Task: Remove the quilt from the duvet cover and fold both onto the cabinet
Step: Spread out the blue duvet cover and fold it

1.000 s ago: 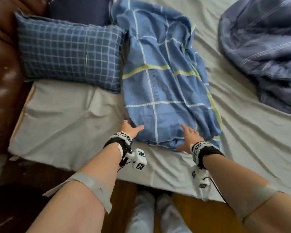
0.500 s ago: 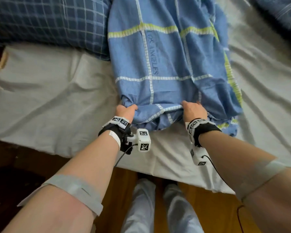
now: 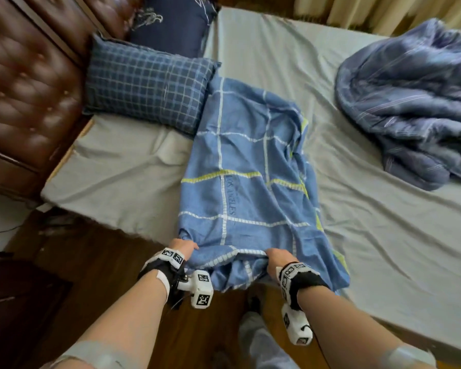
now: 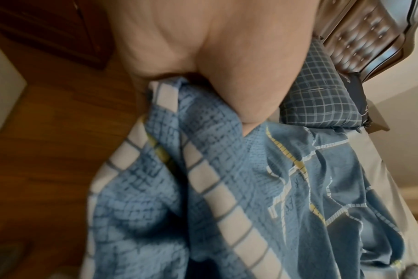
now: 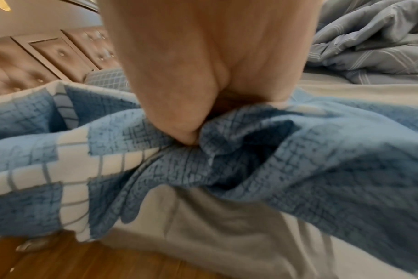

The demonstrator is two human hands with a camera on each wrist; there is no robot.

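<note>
Dragged nearer since half a second ago: duvet cover [image 3: 246, 187], near edge now past the mattress edge and hanging over the wood floor [image 3: 112, 251], far end clear of the top of frame and lying just right of the checked pillow [image 3: 147, 89]. More of the room in view than before.

Left to right:

Tufted brown headboard [image 3: 24, 83] at far left; checked pillow beside it, dark navy pillow [image 3: 173, 20] behind.

Left hand [image 3: 183, 247] clenched on the near left corner of the duvet cover; left wrist view confirms fabric bunched in the fist [image 4: 203, 56].

Duvet cover blue with white and yellow grid lines, spread lengthwise across the grey bed sheet [image 3: 383, 249], wrinkled along the right side.

Right hand [image 3: 278, 258] clenched on the near edge right of centre; right wrist view shows cloth gathered under the thumb [image 5: 203, 66]. Both grips same as half a second ago.

Quilt [image 3: 415, 102], grey-blue, heaped at far right on the sheet, well apart from the cover.
</note>
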